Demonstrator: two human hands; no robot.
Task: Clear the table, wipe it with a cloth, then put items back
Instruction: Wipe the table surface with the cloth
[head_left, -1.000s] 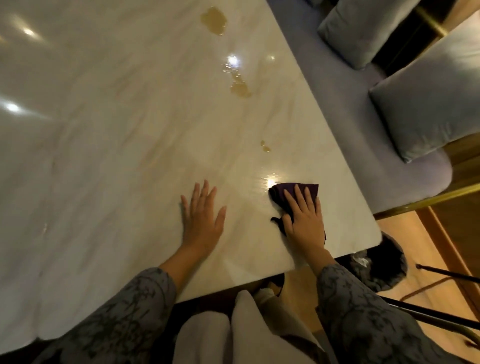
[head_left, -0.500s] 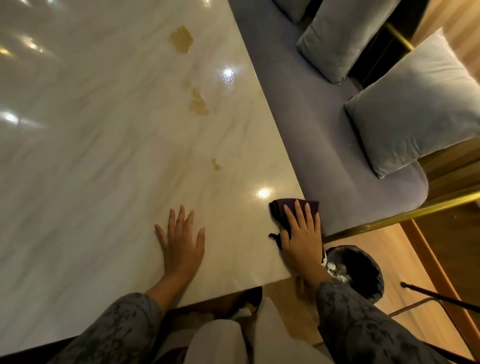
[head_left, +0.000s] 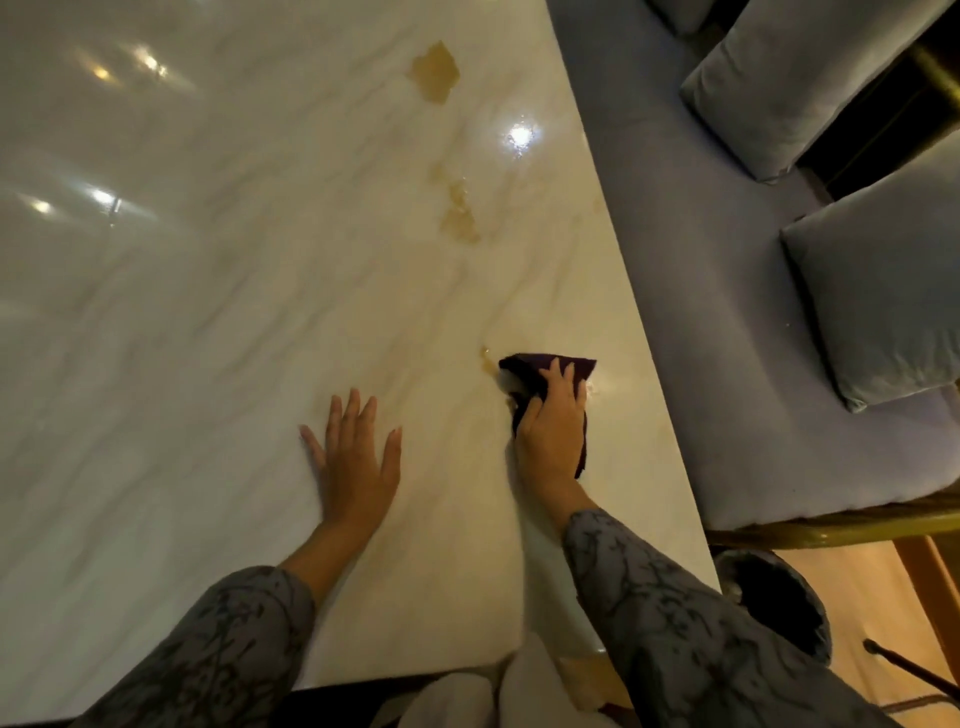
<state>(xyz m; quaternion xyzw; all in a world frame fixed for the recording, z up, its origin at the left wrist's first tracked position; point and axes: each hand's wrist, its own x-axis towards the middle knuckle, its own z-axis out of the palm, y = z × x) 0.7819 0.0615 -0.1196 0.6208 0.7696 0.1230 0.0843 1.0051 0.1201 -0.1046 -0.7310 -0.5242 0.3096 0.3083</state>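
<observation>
Purple cloth (head_left: 545, 371) under the pressing right hand (head_left: 553, 431) could smear amber spills (head_left: 460, 215) ahead; left hand (head_left: 356, 465) lies flat, fingers spread.

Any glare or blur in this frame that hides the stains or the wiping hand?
Head view: dim, warm light; lamp glare spots on the glossy table sit clear of the brown stains; wide-angle bend at the edges; slight softness, yet the right hand on the dark cloth and flat left hand read clearly.
</observation>
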